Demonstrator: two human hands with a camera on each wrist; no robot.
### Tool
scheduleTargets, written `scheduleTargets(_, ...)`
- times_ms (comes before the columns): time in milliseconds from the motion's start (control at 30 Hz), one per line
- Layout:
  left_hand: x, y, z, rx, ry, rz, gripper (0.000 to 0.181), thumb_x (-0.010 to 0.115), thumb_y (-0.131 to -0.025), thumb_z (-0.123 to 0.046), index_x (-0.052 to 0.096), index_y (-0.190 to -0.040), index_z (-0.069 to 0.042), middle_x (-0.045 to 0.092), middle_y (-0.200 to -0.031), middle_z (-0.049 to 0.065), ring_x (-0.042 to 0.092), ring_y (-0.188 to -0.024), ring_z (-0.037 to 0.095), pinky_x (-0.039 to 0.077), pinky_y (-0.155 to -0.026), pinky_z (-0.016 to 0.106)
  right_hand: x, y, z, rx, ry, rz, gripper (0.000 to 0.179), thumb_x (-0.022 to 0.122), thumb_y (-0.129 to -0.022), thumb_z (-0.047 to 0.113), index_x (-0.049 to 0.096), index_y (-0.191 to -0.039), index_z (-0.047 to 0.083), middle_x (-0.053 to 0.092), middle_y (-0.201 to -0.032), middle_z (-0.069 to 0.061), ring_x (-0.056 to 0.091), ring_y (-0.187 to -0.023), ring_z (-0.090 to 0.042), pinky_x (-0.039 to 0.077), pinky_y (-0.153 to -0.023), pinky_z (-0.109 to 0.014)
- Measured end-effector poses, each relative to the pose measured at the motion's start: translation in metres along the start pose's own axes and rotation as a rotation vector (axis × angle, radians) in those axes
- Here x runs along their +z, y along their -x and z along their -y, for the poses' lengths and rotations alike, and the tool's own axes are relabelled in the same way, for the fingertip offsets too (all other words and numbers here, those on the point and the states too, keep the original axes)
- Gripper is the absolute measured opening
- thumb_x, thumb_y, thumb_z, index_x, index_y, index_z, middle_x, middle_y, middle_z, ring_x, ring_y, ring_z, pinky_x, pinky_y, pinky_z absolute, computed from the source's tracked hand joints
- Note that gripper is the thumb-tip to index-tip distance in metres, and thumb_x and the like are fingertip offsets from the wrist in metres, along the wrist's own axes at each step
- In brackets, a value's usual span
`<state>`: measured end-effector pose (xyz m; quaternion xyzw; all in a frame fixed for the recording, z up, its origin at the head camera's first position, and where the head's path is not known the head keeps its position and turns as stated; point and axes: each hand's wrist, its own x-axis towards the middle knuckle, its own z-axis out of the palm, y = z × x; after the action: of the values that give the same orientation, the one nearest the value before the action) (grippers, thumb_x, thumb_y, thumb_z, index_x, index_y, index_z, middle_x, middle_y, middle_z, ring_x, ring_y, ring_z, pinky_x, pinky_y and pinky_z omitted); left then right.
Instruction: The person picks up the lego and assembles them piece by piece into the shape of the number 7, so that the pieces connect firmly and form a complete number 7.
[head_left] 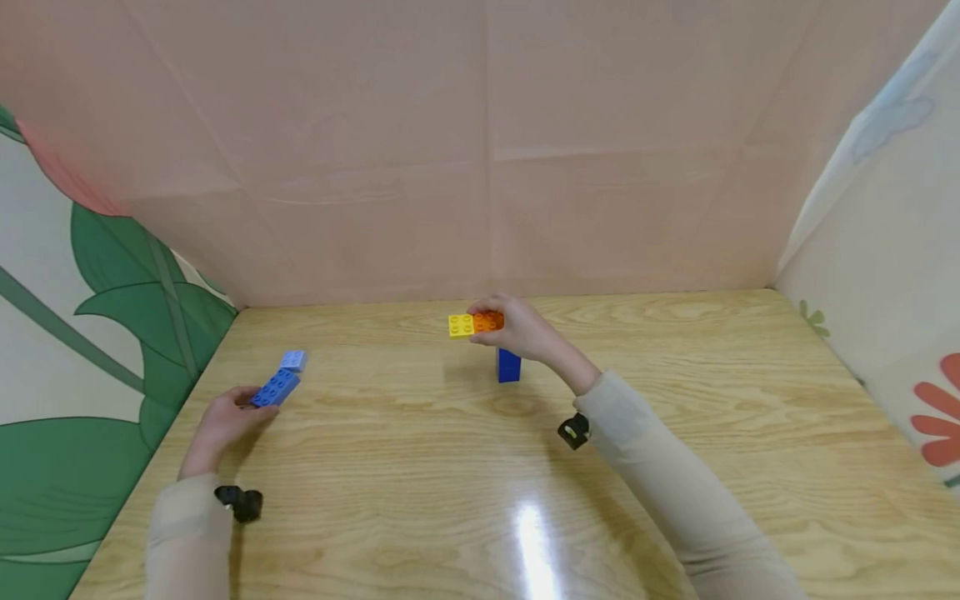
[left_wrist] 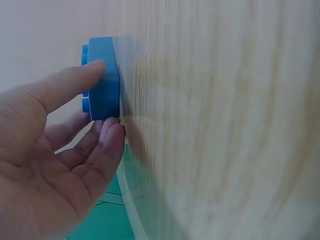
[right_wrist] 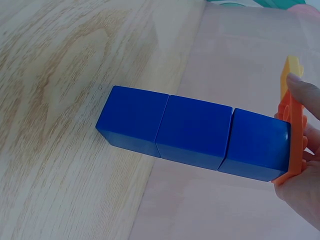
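Note:
My left hand (head_left: pixel 225 423) holds a blue toy building brick (head_left: pixel 276 388) at the left of the table, its thumb along one side. In the left wrist view the same blue brick (left_wrist: pixel 104 80) lies with its flat underside right at the tabletop, studs facing away. My right hand (head_left: pixel 523 329) pinches a flat orange brick (head_left: pixel 489 322) at the top of a dark blue tower (head_left: pixel 508 367). Three stacked blue blocks (right_wrist: pixel 195 132) make up that tower in the right wrist view. A yellow brick (head_left: pixel 461 326) juts out leftward from the orange one, past the tower's side.
A small light blue brick (head_left: pixel 293 361) lies just beyond the left hand's brick. The wooden table (head_left: pixel 390 467) meets a pinkish sheet (head_left: pixel 360 208) at its back edge. Patterned panels stand left and right. Black wrist cameras hang beside both sleeves.

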<state>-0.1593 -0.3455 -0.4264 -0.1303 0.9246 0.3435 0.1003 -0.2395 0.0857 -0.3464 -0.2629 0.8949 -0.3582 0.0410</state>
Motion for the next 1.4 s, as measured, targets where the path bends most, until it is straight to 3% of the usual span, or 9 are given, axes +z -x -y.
scheduleTargets(233, 0.003, 0.001, -0.003, 0.031, -0.016, -0.015, 0.063, 0.058, -0.094, -0.028, 0.037, -0.136, 0.015, 0.046, -0.128, 0.037, 0.051, -0.11, 0.044, 0.048, -0.089, 0.049, 0.0, 0.0, 0.0, 0.004, -0.001, 0.006, 0.043, 0.071, -0.086, 0.014, 0.06, -0.125, 0.0, 0.059, -0.124, -0.018, 0.058, -0.104, -0.028, 0.052, -0.089, -0.04)
scheduleTargets(500, 0.009, 0.003, -0.018, 0.09, 0.038, -0.002, 0.067, 0.055, -0.096, -0.039, 0.037, -0.141, 0.007, 0.041, -0.139, 0.034, 0.044, -0.126, 0.047, 0.043, -0.101, 0.055, 0.0, -0.001, 0.0, 0.008, 0.008, 0.008, 0.042, 0.071, -0.086, 0.015, 0.061, -0.124, 0.001, 0.059, -0.125, -0.017, 0.058, -0.104, -0.028, 0.052, -0.088, -0.038)
scheduleTargets(800, 0.013, 0.006, -0.059, 0.176, 0.119, 0.009, 0.068, 0.056, -0.095, -0.041, 0.036, -0.144, 0.001, 0.042, -0.143, 0.029, 0.047, -0.128, 0.042, 0.047, -0.1, 0.05, -0.004, -0.001, 0.001, 0.016, 0.0, 0.009, 0.042, 0.071, -0.086, 0.015, 0.06, -0.125, 0.001, 0.059, -0.124, -0.018, 0.057, -0.102, -0.028, 0.052, -0.087, -0.039)
scheduleTargets(967, 0.024, 0.009, -0.084, 0.212, 0.17, 0.047, 0.062, 0.06, -0.094, -0.035, 0.041, -0.141, 0.001, 0.046, -0.14, 0.027, 0.049, -0.128, 0.039, 0.048, -0.1, 0.046, -0.004, 0.0, 0.002, 0.015, -0.001, 0.005, 0.043, 0.072, -0.086, 0.014, 0.06, -0.124, 0.001, 0.059, -0.125, -0.018, 0.058, -0.103, -0.028, 0.052, -0.087, -0.039)
scheduleTargets(1167, 0.037, 0.015, -0.114, 0.297, 0.252, 0.085, 0.059, 0.061, -0.093, -0.033, 0.042, -0.14, -0.001, 0.05, -0.137, 0.024, 0.051, -0.126, 0.037, 0.047, -0.102, 0.047, -0.003, 0.0, 0.002, 0.013, 0.003, 0.002, 0.043, 0.072, -0.086, 0.015, 0.06, -0.125, 0.001, 0.06, -0.124, -0.018, 0.059, -0.101, -0.028, 0.053, -0.086, -0.039)
scheduleTargets(1400, 0.051, 0.018, -0.141, 0.354, 0.297, 0.117, 0.054, 0.065, -0.092, -0.027, 0.046, -0.138, -0.005, 0.053, -0.135, 0.021, 0.053, -0.125, 0.035, 0.049, -0.101, 0.045, -0.001, 0.0, 0.002, 0.012, 0.006, 0.005, 0.043, 0.072, -0.086, 0.016, 0.061, -0.125, 0.001, 0.06, -0.123, -0.017, 0.058, -0.1, -0.026, 0.052, -0.085, -0.037)
